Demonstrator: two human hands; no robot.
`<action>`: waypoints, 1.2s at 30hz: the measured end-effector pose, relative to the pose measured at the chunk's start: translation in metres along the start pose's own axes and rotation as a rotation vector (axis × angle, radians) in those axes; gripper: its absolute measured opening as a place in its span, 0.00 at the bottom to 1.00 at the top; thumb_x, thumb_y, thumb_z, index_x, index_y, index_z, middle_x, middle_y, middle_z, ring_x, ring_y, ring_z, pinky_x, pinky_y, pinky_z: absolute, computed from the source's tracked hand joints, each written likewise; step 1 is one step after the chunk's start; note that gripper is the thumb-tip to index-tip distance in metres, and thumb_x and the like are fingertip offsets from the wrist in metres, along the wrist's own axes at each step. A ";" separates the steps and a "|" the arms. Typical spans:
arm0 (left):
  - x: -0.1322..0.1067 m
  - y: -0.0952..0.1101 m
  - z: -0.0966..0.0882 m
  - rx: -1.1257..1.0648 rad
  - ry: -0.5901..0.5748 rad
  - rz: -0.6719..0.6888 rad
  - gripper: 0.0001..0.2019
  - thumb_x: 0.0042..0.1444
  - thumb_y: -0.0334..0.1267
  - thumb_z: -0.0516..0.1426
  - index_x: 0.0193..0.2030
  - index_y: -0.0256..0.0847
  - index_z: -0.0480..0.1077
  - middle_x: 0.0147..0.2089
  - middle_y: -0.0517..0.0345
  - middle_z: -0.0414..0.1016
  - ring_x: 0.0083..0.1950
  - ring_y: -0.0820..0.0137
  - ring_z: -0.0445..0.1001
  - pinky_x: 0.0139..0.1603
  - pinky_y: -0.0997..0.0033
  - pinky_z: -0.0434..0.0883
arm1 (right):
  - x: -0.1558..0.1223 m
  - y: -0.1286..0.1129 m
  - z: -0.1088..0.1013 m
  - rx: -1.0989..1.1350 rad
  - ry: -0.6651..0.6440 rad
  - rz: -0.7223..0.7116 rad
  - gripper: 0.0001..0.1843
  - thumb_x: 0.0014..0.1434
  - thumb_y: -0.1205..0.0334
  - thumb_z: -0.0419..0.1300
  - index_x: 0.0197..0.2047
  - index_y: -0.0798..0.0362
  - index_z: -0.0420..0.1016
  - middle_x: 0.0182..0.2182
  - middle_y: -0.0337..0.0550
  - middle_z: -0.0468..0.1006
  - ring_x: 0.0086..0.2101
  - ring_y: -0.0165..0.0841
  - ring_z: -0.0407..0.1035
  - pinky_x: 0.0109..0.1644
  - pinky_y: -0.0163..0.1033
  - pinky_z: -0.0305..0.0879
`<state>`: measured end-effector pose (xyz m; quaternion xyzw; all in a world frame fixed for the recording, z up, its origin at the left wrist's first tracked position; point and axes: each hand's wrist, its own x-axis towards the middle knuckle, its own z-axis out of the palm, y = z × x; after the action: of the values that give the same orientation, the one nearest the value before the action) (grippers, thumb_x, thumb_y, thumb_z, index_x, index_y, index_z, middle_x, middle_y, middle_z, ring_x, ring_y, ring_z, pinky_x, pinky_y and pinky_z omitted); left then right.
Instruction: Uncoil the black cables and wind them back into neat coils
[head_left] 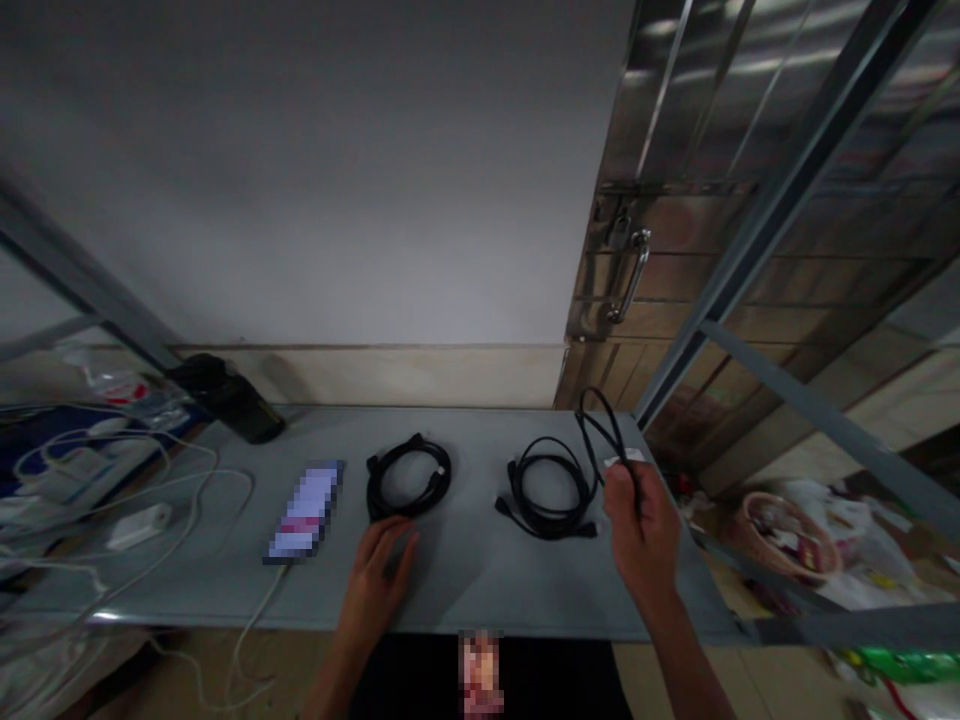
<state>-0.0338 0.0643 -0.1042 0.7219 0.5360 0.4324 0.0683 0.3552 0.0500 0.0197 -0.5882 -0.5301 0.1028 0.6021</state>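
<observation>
A cable loop (pixel 615 430), seemingly being arranged, is gripped above the counter (pixel 472 440) by the right hand (pixel 643 520); steady hold seems needed. The left hand (pixel 381 570) is rested unclenched beside a coil (pixel 444 470).

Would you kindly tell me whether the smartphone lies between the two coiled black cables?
No, the smartphone lies to the left of both the left cable coil and the right cable coil.

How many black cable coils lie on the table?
2: one coil by the left hand, another coil left of the right hand, which holds up black cable. None appears hidden.
</observation>
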 end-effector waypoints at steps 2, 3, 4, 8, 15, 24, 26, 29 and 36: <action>-0.001 0.008 0.000 -0.066 -0.032 -0.047 0.14 0.72 0.52 0.63 0.55 0.49 0.84 0.55 0.47 0.87 0.57 0.52 0.87 0.64 0.43 0.83 | -0.001 -0.024 -0.007 0.151 0.048 0.056 0.18 0.79 0.43 0.61 0.44 0.48 0.73 0.26 0.32 0.68 0.24 0.29 0.63 0.26 0.34 0.60; -0.003 0.016 0.001 -0.121 -0.069 -0.095 0.15 0.72 0.53 0.64 0.56 0.50 0.84 0.55 0.47 0.88 0.58 0.50 0.87 0.64 0.42 0.83 | -0.004 -0.035 -0.009 0.226 0.065 0.061 0.18 0.79 0.43 0.62 0.44 0.48 0.73 0.26 0.32 0.67 0.23 0.29 0.62 0.25 0.34 0.59; -0.005 0.026 0.003 -0.194 -0.119 -0.157 0.17 0.71 0.55 0.64 0.58 0.50 0.84 0.57 0.46 0.88 0.59 0.49 0.87 0.64 0.41 0.83 | -0.009 -0.045 -0.011 0.299 0.074 0.061 0.17 0.79 0.44 0.62 0.43 0.47 0.72 0.25 0.31 0.66 0.23 0.29 0.61 0.25 0.34 0.58; -0.019 0.080 0.020 -0.628 -0.353 -0.447 0.27 0.71 0.62 0.62 0.68 0.51 0.81 0.66 0.42 0.85 0.65 0.46 0.85 0.70 0.37 0.79 | -0.035 -0.067 -0.017 0.476 0.084 0.078 0.14 0.81 0.49 0.60 0.42 0.45 0.69 0.24 0.30 0.62 0.22 0.29 0.58 0.24 0.33 0.58; -0.016 0.129 0.052 -1.142 -0.364 -0.824 0.35 0.61 0.69 0.68 0.64 0.44 0.83 0.56 0.36 0.89 0.57 0.44 0.89 0.59 0.42 0.83 | -0.085 -0.042 -0.027 0.439 -0.099 0.204 0.20 0.81 0.42 0.58 0.41 0.46 0.72 0.26 0.35 0.68 0.24 0.32 0.65 0.26 0.34 0.67; 0.002 0.117 0.029 -1.159 -0.198 -0.852 0.31 0.58 0.63 0.73 0.58 0.41 0.85 0.46 0.44 0.88 0.49 0.55 0.87 0.56 0.53 0.82 | -0.116 -0.024 -0.040 0.306 -0.338 0.395 0.22 0.76 0.37 0.64 0.42 0.46 0.74 0.29 0.36 0.71 0.29 0.33 0.68 0.34 0.34 0.70; 0.006 0.118 0.021 -1.134 -0.181 -0.808 0.27 0.62 0.61 0.72 0.56 0.40 0.84 0.40 0.50 0.84 0.44 0.61 0.84 0.51 0.57 0.81 | -0.114 -0.013 -0.046 0.290 -0.393 0.337 0.21 0.77 0.38 0.62 0.40 0.47 0.74 0.29 0.38 0.74 0.30 0.34 0.72 0.37 0.36 0.73; 0.013 0.116 0.009 -1.063 -0.137 -0.735 0.25 0.63 0.62 0.70 0.52 0.43 0.83 0.30 0.60 0.74 0.34 0.67 0.76 0.41 0.60 0.80 | -0.110 -0.001 -0.057 0.218 -0.337 0.358 0.23 0.79 0.37 0.58 0.41 0.46 0.78 0.33 0.42 0.80 0.35 0.37 0.77 0.41 0.37 0.75; 0.026 0.104 -0.049 -1.072 -0.054 -0.831 0.17 0.62 0.55 0.71 0.51 0.48 0.84 0.28 0.64 0.71 0.33 0.64 0.77 0.47 0.54 0.85 | -0.104 0.023 -0.120 0.165 0.034 0.392 0.29 0.75 0.31 0.62 0.33 0.46 0.70 0.24 0.36 0.68 0.24 0.33 0.64 0.29 0.38 0.66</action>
<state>0.0079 0.0251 -0.0008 0.3327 0.4786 0.5579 0.5908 0.4145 -0.0931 -0.0227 -0.6304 -0.3848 0.2511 0.6256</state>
